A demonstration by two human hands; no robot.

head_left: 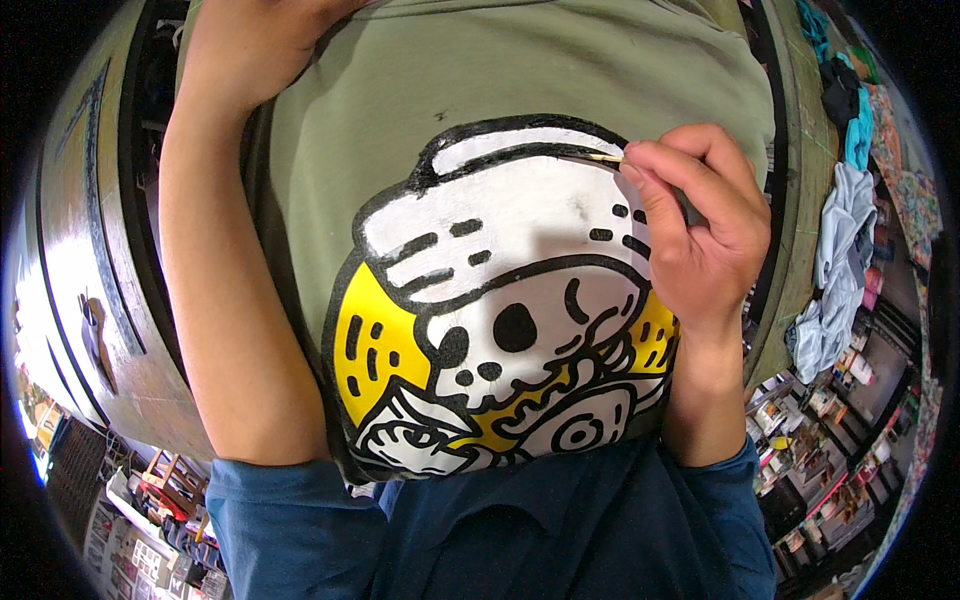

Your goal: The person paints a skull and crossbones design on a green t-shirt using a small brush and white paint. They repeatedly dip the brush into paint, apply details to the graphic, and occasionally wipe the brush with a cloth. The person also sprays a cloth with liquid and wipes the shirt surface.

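My right hand (705, 215) pinches a thin paintbrush (603, 157) between thumb and fingertips. Its fine tip meets the lower edge of a thick black line on the painted cap (500, 195). Under the white cap is a skull (555, 300) in white and black, with yellow patches on both sides and an eye shape below. The picture lies on olive green cloth (400, 75), spread out before me. My left hand (265, 45) rests at the cloth's far left; its fingers run out of view at the top edge.
Crumpled pale blue cloth (845, 230) and other fabrics lie off to the right. Lower right, many small bottles and jars (820, 410) stand on shelves. A shiny curved panel (95, 250) is on the left, with a wooden stool (170, 480) below it.
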